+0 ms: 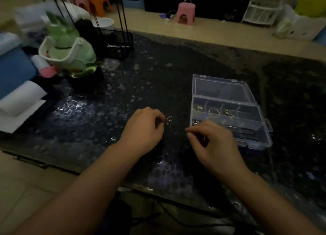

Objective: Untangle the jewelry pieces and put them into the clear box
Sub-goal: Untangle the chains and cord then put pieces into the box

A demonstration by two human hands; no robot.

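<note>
Both hands curled over the tabletop (176, 62).
A small ring (169, 119) is pinched by the left hand (143, 129); whether anything is held by the right hand (214, 143) cannot be told; rings are seen in the open clear box (229, 111).

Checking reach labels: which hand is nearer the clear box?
Right. The right hand overlaps the clear box at its near left corner in this view. The left hand sits further left over the dark table, apart from the box.

1. Both hands hover over the dark table (176, 62) at lower centre, fingers curled.
2. The left hand (143, 129) pinches a small ring (169, 120).
3. The right hand (215, 139) overlaps the open clear box (227, 109) at centre right.
4. Gold rings (214, 111) lie in its compartments.
</note>
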